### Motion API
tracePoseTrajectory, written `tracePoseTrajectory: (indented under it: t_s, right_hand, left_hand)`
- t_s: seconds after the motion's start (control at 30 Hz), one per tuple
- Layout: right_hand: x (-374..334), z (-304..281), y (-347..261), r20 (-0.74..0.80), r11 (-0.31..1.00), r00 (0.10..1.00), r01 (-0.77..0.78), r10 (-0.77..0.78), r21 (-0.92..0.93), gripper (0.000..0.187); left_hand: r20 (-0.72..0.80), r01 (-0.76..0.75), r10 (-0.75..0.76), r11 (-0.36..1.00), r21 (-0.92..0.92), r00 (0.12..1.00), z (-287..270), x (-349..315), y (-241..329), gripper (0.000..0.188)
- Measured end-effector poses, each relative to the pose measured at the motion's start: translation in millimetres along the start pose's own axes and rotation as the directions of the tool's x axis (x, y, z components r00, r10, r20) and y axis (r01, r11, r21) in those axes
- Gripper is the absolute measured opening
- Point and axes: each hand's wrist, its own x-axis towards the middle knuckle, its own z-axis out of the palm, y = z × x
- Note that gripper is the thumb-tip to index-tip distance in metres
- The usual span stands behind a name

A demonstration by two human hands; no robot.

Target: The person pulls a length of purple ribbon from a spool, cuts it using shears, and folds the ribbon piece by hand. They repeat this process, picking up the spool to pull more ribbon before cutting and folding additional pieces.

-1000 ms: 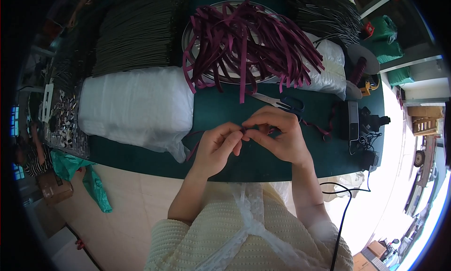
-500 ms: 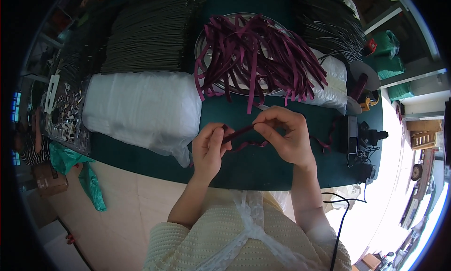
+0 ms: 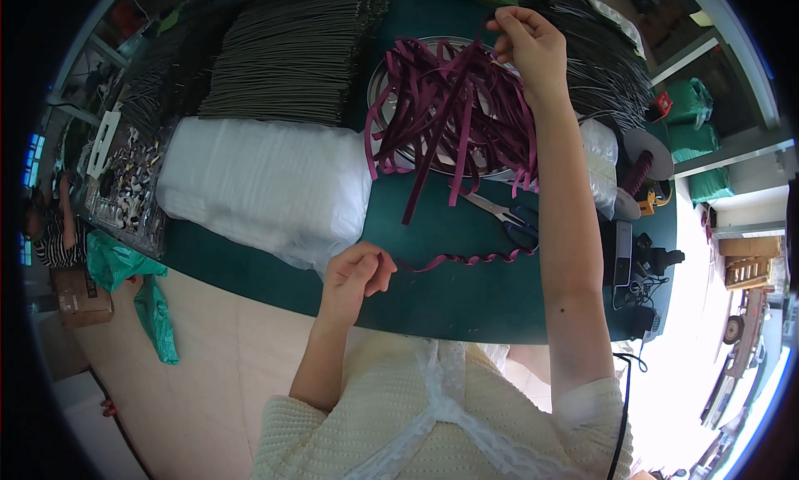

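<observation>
My left hand (image 3: 356, 282) is closed in a pinch near the table's front edge, on the end of a long purple velvet ribbon (image 3: 454, 259) that curls away to the right. My right hand (image 3: 533, 43) is raised over the far side of a pile of cut purple ribbon strips (image 3: 491, 139). Its fingers pinch the top of one ribbon strip (image 3: 426, 174), which hangs down across the pile. The pile lies on a round metal tray (image 3: 376, 106). Scissors with dark handles (image 3: 518, 220) lie on the table below the tray, their blade tips close to the strips.
A white plastic-wrapped bundle (image 3: 262, 185) sits left of the tray, with dark stems (image 3: 279, 60) behind it. A ribbon spool (image 3: 639, 168), a black device (image 3: 620, 251) and cables stand at the right. Small parts in a clear box (image 3: 129, 180) lie far left.
My right hand has moved from beside the left hand up and away over the pile, a strip now hanging from it. My left hand has stayed low. The scissors have come into sight.
</observation>
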Motion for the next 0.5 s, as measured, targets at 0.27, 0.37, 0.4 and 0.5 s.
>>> tracePoseTrajectory:
  t_s: [0.27, 0.37, 0.4, 0.5]
  right_hand:
    - [-127, 32, -1, 0.586, 0.964, 0.810, 0.152, 0.004, -0.217, 0.018]
    - [-187, 32, 20, 0.773, 0.869, 0.609, 0.274, 0.175, -0.412, 0.020]
    - [-203, 31, 32, 0.764, 0.792, 0.633, 0.399, 0.127, -0.462, 0.020]
    - [-237, 29, 57, 0.743, 0.695, 0.640, 0.443, 0.196, -0.566, 0.021]
  left_hand:
    - [-0.189, -0.008, 0.023, 0.997, 0.079, 0.982, -10, 2, -3, 0.021]
    - [-0.262, -0.067, 0.081, 0.996, 0.062, 0.962, -13, 11, -3, 0.021]
    - [-0.276, -0.090, 0.101, 0.994, 0.055, 0.956, -13, 13, -1, 0.019]
    - [-0.323, -0.149, 0.192, 0.977, 0.155, 0.927, -8, 19, 6, 0.017]
